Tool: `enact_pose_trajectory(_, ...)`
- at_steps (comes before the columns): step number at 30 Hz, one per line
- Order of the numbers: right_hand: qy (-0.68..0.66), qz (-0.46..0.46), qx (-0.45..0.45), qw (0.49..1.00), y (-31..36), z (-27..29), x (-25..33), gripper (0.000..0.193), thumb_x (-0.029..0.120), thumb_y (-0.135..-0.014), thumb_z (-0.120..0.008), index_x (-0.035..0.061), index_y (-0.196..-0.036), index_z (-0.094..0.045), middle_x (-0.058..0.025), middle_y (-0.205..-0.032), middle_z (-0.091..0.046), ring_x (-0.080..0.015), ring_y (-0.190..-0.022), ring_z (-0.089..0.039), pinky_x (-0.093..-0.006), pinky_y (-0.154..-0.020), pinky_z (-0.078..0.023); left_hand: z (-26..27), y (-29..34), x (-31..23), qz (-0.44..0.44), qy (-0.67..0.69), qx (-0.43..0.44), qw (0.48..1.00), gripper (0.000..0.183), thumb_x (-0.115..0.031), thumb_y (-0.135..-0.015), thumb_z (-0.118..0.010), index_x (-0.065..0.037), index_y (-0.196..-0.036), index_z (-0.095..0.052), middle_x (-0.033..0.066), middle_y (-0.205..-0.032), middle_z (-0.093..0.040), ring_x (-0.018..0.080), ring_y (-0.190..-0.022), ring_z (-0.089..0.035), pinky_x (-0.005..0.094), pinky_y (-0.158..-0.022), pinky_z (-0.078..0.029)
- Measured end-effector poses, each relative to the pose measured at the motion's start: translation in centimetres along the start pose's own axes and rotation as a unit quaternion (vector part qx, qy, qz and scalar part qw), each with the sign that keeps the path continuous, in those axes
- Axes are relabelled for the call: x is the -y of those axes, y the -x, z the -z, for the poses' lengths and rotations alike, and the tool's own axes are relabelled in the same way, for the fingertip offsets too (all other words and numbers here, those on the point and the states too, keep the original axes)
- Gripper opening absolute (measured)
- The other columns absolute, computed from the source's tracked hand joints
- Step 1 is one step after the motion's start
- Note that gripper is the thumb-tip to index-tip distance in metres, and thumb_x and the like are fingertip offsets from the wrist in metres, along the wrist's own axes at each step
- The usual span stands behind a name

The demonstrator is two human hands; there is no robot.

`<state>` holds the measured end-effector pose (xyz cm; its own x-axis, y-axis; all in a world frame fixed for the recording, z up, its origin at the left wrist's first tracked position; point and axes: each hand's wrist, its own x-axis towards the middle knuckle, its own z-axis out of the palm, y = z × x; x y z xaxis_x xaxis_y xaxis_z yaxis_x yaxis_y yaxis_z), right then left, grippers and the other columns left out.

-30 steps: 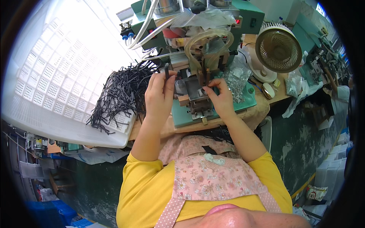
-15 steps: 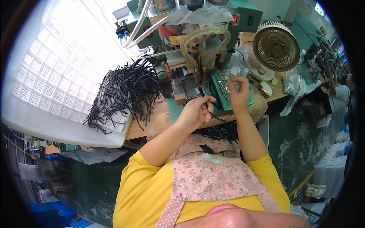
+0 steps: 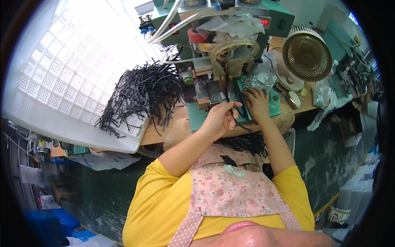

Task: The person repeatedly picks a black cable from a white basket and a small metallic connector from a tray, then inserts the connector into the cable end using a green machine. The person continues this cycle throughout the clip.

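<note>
My left hand is pinched round a black cord. One end of the cord points up at the small metal fixture of the green bench machine, below its vertical rods; the other end hangs toward my lap. To the right, my right hand lies palm down over the green tray, fingers apart and reaching into it. Its fingers cover most of what the tray holds. Just beyond the fingertips lies a clear plastic bag with small shiny metal pieces.
A heap of black cords spreads over a large white perforated basket on the left. More black cords lie by my lap. A round fan and a small round-ended tin stand right of the tray. White hoses hang at the machine.
My right hand has come down from above the tray, its fingers going from bunched to spread. My left hand still grips the cord near the fixture. The whole view has shifted slightly.
</note>
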<state>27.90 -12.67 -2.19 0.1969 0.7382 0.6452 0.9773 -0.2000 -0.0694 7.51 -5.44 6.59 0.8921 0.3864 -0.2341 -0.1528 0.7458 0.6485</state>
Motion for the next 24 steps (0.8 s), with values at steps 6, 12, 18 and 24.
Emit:
enact_pose_trajectory(6, 0.015, -0.016, -0.002, 1.0, 0.1, 0.6, -1.5, 0.017, 0.016, -0.081, -0.069, 0.0179, -0.097, -0.065, 0.0032, -0.098, -0.063, -0.02, -0.101, -0.056, -0.0462, -0.089, -0.035, 1.4, 0.7, 0.4, -0.081, -0.177, -0.032, 0.98, 0.033, -0.029, -0.101, -0.047, 0.001, -0.101, -0.06, 0.0045, -0.074, -0.063, 0.0092, -0.052, -0.055, 0.0222, -0.047, -0.045)
enact_pose_trajectory(12, -0.066, -0.082, -0.081, 0.991, 1.2, -0.1, -2.0, 0.015, 0.009, -0.081, -0.069, 0.0127, -0.095, -0.064, -0.0024, -0.092, -0.064, -0.022, -0.095, -0.058, -0.0428, -0.091, -0.033, 9.7, 3.7, -0.1, -0.493, -0.529, -0.216, 0.656, 0.027, -0.017, -0.101, -0.047, 0.003, -0.092, -0.063, 0.0099, -0.086, -0.066, 0.0149, -0.076, -0.062, 0.0273, -0.069, -0.051)
enact_pose_trajectory(18, -0.1, -0.107, -0.069, 0.987, 1.4, 0.0, -2.2, 0.014, 0.006, -0.084, -0.066, 0.01, -0.096, -0.062, -0.0061, -0.09, -0.064, -0.0276, -0.088, -0.06, -0.044, -0.09, -0.035, 19.4, -2.3, -5.0, -0.386, -0.759, -0.308, 0.424, 0.018, -0.013, -0.094, -0.052, -0.002, -0.105, -0.062, 0.0142, -0.098, -0.064, 0.0299, -0.092, -0.06, 0.0365, -0.081, -0.05)
enact_pose_trajectory(24, -0.095, -0.129, -0.084, 0.983, 1.6, -0.1, -2.4, 0.012, 0.005, -0.085, -0.064, 0.0081, -0.095, -0.061, -0.0067, -0.091, -0.064, -0.0295, -0.087, -0.059, -0.0437, -0.089, -0.035, 21.3, -4.6, -5.8, -0.262, -0.769, -0.346, 0.469, 0.023, -0.02, -0.091, -0.056, -0.007, -0.107, -0.065, 0.0128, -0.098, -0.067, 0.0315, -0.092, -0.064, 0.0393, -0.08, -0.053)
